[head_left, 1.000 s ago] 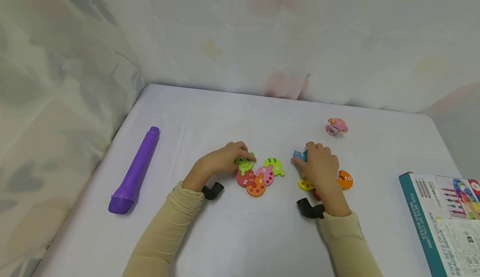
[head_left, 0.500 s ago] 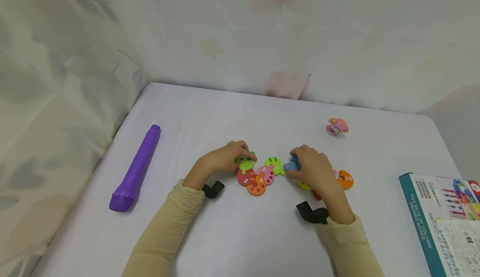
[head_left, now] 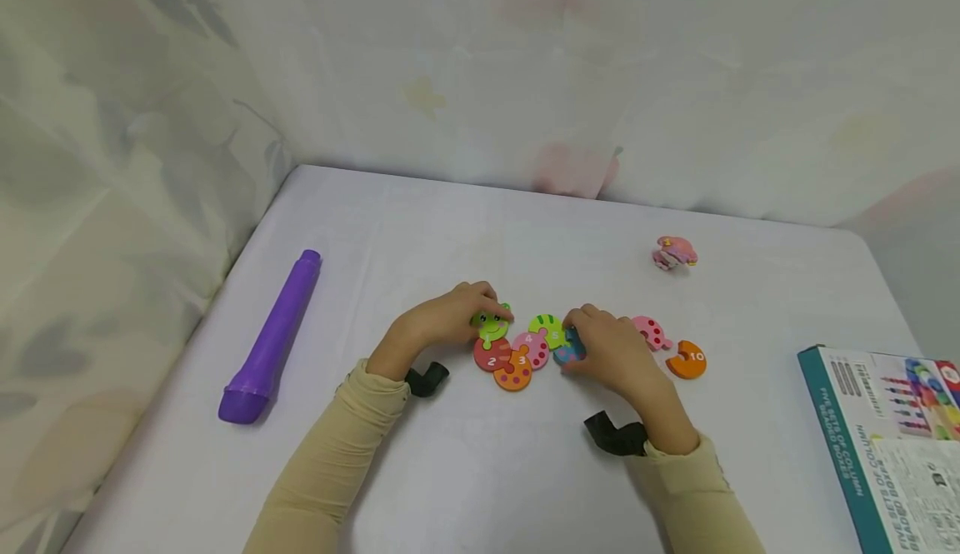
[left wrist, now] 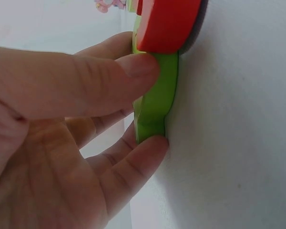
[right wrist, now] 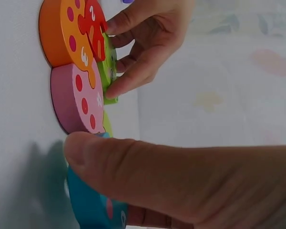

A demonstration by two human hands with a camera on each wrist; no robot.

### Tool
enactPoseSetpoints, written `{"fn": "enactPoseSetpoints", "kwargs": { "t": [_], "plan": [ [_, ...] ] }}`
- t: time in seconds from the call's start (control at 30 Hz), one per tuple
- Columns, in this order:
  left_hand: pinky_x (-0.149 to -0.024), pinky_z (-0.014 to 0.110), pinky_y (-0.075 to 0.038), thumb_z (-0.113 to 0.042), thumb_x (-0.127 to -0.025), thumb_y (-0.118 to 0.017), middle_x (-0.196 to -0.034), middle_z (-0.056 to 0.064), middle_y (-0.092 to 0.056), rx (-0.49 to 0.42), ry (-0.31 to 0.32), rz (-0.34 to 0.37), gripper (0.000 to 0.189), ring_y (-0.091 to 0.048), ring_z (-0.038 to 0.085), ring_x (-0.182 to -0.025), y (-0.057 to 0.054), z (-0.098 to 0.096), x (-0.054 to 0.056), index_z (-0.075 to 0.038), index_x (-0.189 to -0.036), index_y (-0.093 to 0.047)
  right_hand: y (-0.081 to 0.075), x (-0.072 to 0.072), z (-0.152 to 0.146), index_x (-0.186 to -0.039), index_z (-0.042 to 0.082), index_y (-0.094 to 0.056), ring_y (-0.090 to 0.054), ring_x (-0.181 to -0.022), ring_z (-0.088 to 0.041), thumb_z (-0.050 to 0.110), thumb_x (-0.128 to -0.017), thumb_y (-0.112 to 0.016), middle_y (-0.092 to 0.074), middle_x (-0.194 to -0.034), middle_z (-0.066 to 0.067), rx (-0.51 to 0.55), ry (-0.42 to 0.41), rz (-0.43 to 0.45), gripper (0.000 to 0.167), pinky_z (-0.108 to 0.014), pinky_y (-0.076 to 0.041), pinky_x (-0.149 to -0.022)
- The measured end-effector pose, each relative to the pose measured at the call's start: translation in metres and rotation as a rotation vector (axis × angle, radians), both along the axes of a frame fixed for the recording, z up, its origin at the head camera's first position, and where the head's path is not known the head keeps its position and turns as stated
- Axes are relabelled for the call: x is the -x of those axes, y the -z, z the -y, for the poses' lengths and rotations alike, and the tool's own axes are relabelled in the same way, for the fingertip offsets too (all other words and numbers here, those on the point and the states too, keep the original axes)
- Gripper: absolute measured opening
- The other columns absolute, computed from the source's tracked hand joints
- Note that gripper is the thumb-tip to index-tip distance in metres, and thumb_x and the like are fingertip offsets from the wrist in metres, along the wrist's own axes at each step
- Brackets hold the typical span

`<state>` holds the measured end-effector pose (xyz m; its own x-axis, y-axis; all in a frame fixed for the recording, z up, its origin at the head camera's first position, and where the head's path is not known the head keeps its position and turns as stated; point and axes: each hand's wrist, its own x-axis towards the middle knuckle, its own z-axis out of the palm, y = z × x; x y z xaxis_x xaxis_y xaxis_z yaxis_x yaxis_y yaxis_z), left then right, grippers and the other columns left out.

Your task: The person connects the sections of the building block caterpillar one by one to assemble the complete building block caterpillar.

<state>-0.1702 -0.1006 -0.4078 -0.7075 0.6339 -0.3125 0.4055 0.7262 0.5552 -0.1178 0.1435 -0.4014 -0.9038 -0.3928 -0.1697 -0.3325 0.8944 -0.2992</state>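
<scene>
The right hand (head_left: 613, 349) is pinching the blue piece (right wrist: 93, 210), now brought beside the green 5 (head_left: 547, 329) on the tabletop (head_left: 450, 229) — seemingly extending the row (head_left: 530, 351) — while the left hand (head_left: 452, 316) is gripping the frog-faced piece (head_left: 492, 329).

Blue piece (right wrist: 88, 207): pink spots. Piece 5 (head_left: 551, 331): green, darker stripes. Piece 3 (head_left: 512, 374): orange, magenta spots.

The red puzzle piece (head_left: 487, 353) reads 2; just beyond it, the green face piece (head_left: 491, 327), 1. To its right: dotted orange piece (head_left: 512, 376), 3; pink piece (head_left: 531, 351), 4; striped piece (head_left: 545, 328), 5; notched orange piece (head_left: 687, 364), 10; box (head_left: 885, 446), "FIVE SETS OF COLUMN BEADED BOXES".
</scene>
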Motion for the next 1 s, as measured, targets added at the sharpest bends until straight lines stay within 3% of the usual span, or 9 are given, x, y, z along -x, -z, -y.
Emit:
{"fn": "enactPoseSetpoints", "kwargs": {
  "t": [0.23, 0.37, 0.57, 0.8, 1.0],
  "plan": [
    [-0.077, 0.025, -0.042, 0.001, -0.084, -0.058, -0.114, 0.001, -0.049, 0.003, -0.001, 0.003, 0.044, -0.042, 0.019, -0.105, -0.001, 0.000, -0.001, -0.023, -0.119, -0.064, 0.004, -0.001, 0.005, -0.109, 0.006, -0.060, -0.053, -0.082, -0.022, 0.034, -0.066, -0.082, -0.059, -0.096, -0.006, -0.017, 0.033, -0.005, 0.055, -0.040, -0.044, -0.074],
    [-0.078, 0.025, -0.042, 0.002, -0.084, -0.058, -0.115, 0.001, -0.049, 0.005, 0.002, 0.004, 0.044, -0.042, 0.019, -0.106, -0.002, -0.001, -0.001, -0.023, -0.120, -0.063, 0.005, -0.002, 0.004, -0.114, 0.005, -0.058, -0.056, -0.090, -0.025, 0.036, -0.067, -0.081, -0.061, -0.104, -0.009, -0.014, 0.044, 0.005, 0.061, -0.044, -0.044, -0.078],
    [-0.078, 0.026, -0.042, 0.003, -0.083, -0.058, -0.116, 0.001, -0.049, -0.002, 0.011, 0.000, 0.044, -0.042, 0.019, -0.106, -0.002, -0.002, -0.001, -0.022, -0.120, -0.064, -0.007, 0.000, -0.015, -0.122, 0.006, -0.054, -0.056, -0.096, -0.026, 0.036, -0.069, -0.079, -0.060, -0.110, -0.010, 0.025, 0.084, 0.035, 0.066, -0.047, -0.043, -0.079],
    [-0.078, 0.025, -0.042, 0.002, -0.084, -0.058, -0.116, -0.001, -0.049, 0.016, 0.010, -0.002, 0.045, -0.042, 0.017, -0.106, 0.000, 0.000, 0.001, -0.025, -0.120, -0.063, -0.028, -0.002, -0.050, -0.113, 0.004, -0.057, -0.055, -0.086, -0.025, 0.029, -0.071, -0.078, -0.059, -0.100, -0.010, 0.008, 0.147, 0.102, 0.053, -0.047, -0.042, -0.072],
    [-0.078, 0.025, -0.042, 0.001, -0.084, -0.058, -0.116, 0.000, -0.049, 0.017, 0.005, 0.000, 0.045, -0.042, 0.017, -0.105, 0.002, 0.004, -0.001, -0.024, -0.120, -0.063, -0.024, -0.008, -0.051, -0.098, 0.004, -0.058, -0.051, -0.073, -0.021, 0.037, -0.063, -0.083, -0.054, -0.087, -0.005, -0.113, 0.139, 0.165, 0.055, -0.041, -0.041, -0.062]
  ]
}}
